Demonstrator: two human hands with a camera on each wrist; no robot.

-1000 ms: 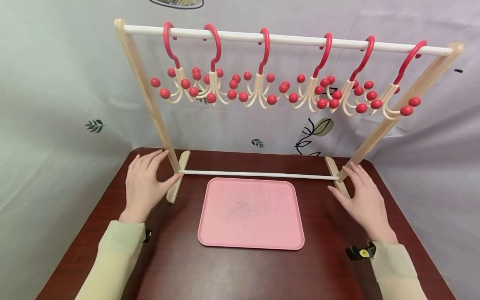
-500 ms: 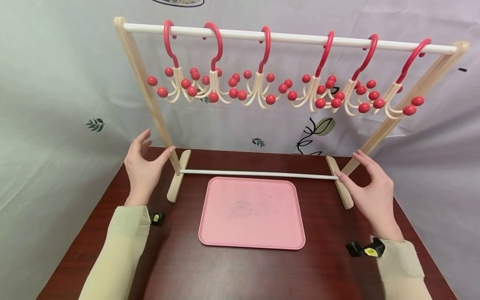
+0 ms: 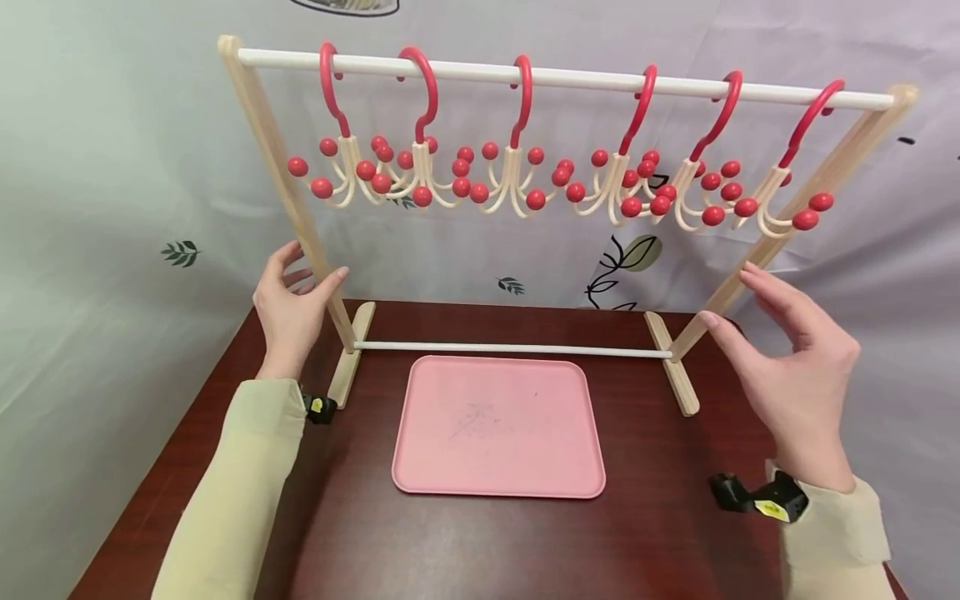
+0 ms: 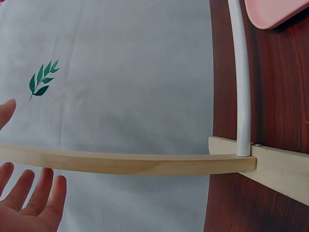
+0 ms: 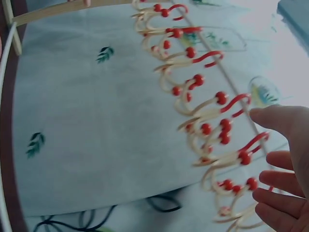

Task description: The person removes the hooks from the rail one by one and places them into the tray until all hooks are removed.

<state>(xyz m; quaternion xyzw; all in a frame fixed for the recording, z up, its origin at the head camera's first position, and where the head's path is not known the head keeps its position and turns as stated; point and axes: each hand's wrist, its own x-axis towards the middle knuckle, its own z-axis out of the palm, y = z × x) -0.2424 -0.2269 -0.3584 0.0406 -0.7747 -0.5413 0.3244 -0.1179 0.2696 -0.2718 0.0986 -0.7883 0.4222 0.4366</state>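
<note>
A wooden rack with a white top rod [image 3: 465,72] stands on the table, and several red-hooked, multi-prong hangers [image 3: 512,179] with red ball tips hang from it. My left hand [image 3: 288,321] is around the left post [image 3: 281,171], thumb on one side and fingers on the other. In the left wrist view its fingers [image 4: 41,193] are spread, with a gap between thumb and post. My right hand [image 3: 806,379] is beside the right post [image 3: 780,237], thumb and fingers apart and nothing held. Whether its index fingertip touches the post, I cannot tell.
A pink tray [image 3: 498,425] lies on the dark red table [image 3: 480,546] in front of the rack's lower white rod [image 3: 510,349]. The wooden feet [image 3: 681,387] flank it. A pale patterned cloth [image 3: 450,258] hangs behind.
Both hands have risen from the rack's base along the posts. My right hand has also swung outward to the right. The hangers stay on the rod and the tray has not moved.
</note>
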